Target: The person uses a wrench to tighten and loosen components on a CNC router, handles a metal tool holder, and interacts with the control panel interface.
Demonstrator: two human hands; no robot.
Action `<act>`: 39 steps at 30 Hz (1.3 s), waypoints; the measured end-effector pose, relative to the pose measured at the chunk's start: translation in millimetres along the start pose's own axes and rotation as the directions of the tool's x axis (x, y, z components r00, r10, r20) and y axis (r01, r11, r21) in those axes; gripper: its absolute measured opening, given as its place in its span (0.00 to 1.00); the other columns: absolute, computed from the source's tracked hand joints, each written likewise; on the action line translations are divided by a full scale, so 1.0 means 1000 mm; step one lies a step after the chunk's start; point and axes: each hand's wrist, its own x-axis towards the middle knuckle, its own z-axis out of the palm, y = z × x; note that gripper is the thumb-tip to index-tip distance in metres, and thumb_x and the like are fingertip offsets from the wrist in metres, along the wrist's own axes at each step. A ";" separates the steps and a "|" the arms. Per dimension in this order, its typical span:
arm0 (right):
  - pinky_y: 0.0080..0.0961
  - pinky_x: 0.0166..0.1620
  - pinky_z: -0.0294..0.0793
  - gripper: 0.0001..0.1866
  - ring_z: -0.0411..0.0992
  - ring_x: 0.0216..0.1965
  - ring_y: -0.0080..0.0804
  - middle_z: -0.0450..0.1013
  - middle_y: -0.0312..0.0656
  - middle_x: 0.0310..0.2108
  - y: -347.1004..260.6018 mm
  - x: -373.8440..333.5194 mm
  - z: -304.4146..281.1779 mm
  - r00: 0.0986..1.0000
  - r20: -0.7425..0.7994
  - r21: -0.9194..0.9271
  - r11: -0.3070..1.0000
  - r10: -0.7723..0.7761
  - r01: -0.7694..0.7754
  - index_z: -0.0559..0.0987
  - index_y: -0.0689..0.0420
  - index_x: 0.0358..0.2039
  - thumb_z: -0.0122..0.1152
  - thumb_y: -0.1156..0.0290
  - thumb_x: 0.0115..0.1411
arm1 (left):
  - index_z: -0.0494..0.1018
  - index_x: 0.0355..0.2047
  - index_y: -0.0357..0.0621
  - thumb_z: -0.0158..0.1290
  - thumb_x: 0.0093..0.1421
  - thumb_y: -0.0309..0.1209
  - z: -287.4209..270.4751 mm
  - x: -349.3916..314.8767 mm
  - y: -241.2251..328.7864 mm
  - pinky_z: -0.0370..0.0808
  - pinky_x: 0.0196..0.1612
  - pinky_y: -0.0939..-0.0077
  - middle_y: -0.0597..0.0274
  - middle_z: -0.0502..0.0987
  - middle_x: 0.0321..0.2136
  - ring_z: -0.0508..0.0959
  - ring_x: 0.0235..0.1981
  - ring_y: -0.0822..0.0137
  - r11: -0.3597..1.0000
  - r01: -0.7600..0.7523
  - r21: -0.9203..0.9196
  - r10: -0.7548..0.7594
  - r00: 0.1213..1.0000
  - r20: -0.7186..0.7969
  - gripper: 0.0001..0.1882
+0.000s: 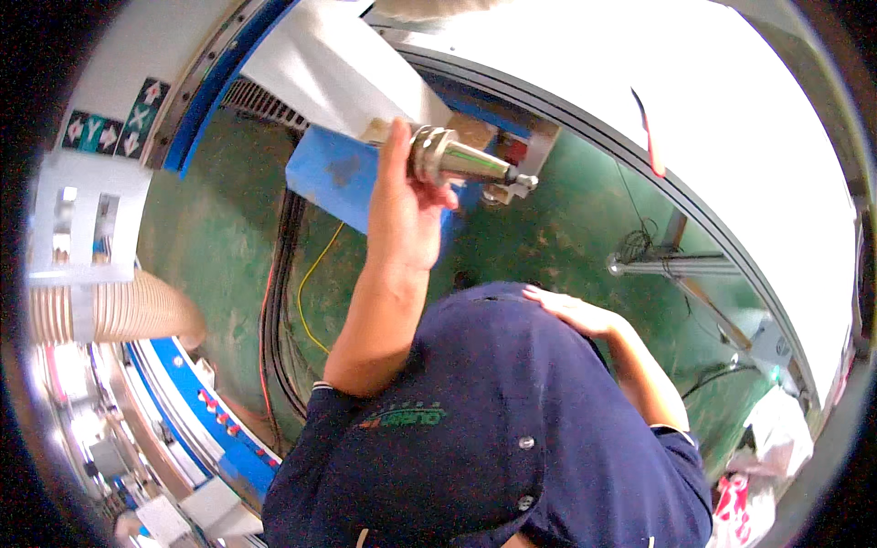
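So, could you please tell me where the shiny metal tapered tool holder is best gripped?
I'd grip the tool holder by its wide, grooved collar, from the left, where the bare left hand holds it: that end looks thick and ridged, while the other tapers rightward to a small knob.

Free room over green floor (539, 242), blue block (331, 172) beyond left hand (406, 205), tabletop (749, 155) rightward

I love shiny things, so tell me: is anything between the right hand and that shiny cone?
Nothing I can see. The right hand rests on the shirt, the left hand holds the cone, and green floor shows behind the gap.
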 end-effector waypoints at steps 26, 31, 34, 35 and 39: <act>0.37 0.60 0.63 0.42 0.61 0.60 0.40 0.62 0.49 0.59 -0.186 0.044 -0.034 0.450 -0.582 -0.425 0.726 -0.677 0.541 0.62 0.58 0.63 0.71 0.70 0.49 | 0.78 0.33 0.50 0.49 0.56 0.68 0.005 0.003 -0.019 0.61 0.19 0.81 0.67 0.77 0.22 0.66 0.15 0.75 0.760 0.548 -0.349 -0.480 0.835 0.268 0.33; 0.40 0.62 0.60 0.36 0.61 0.60 0.47 0.65 0.51 0.57 -0.224 0.060 -0.037 0.395 -0.504 -0.491 0.631 -0.768 0.600 0.72 0.56 0.55 0.74 0.66 0.44 | 0.74 0.36 0.61 0.44 0.61 0.67 0.025 0.000 -0.041 0.61 0.19 0.86 0.75 0.74 0.24 0.67 0.17 0.80 0.839 0.487 -0.244 -0.466 0.874 0.141 0.26; 0.41 0.58 0.64 0.10 0.69 0.52 0.46 0.74 0.45 0.49 -0.220 0.077 -0.044 0.307 -0.460 -0.573 0.543 -0.833 0.614 0.82 0.53 0.33 0.69 0.70 0.49 | 0.72 0.35 0.61 0.43 0.62 0.66 0.013 0.003 -0.058 0.62 0.20 0.86 0.78 0.73 0.24 0.68 0.19 0.82 0.834 0.511 -0.206 -0.465 0.854 0.234 0.24; 0.41 0.58 0.64 0.10 0.69 0.52 0.46 0.74 0.45 0.49 -0.222 0.076 -0.043 0.305 -0.452 -0.580 0.536 -0.838 0.613 0.82 0.53 0.33 0.69 0.70 0.49 | 0.71 0.34 0.61 0.43 0.62 0.65 0.010 0.004 -0.060 0.63 0.21 0.86 0.79 0.72 0.25 0.68 0.20 0.82 0.831 0.525 -0.185 -0.473 0.841 0.261 0.24; 0.41 0.57 0.64 0.06 0.69 0.53 0.45 0.76 0.43 0.47 -0.227 0.071 -0.039 0.229 -0.418 -0.625 0.461 -0.879 0.630 0.81 0.55 0.31 0.67 0.72 0.50 | 0.67 0.53 0.57 0.41 0.65 0.61 0.019 -0.006 -0.049 0.78 0.46 0.71 0.70 0.75 0.47 0.77 0.46 0.70 0.795 0.514 -0.323 -0.406 0.846 0.346 0.27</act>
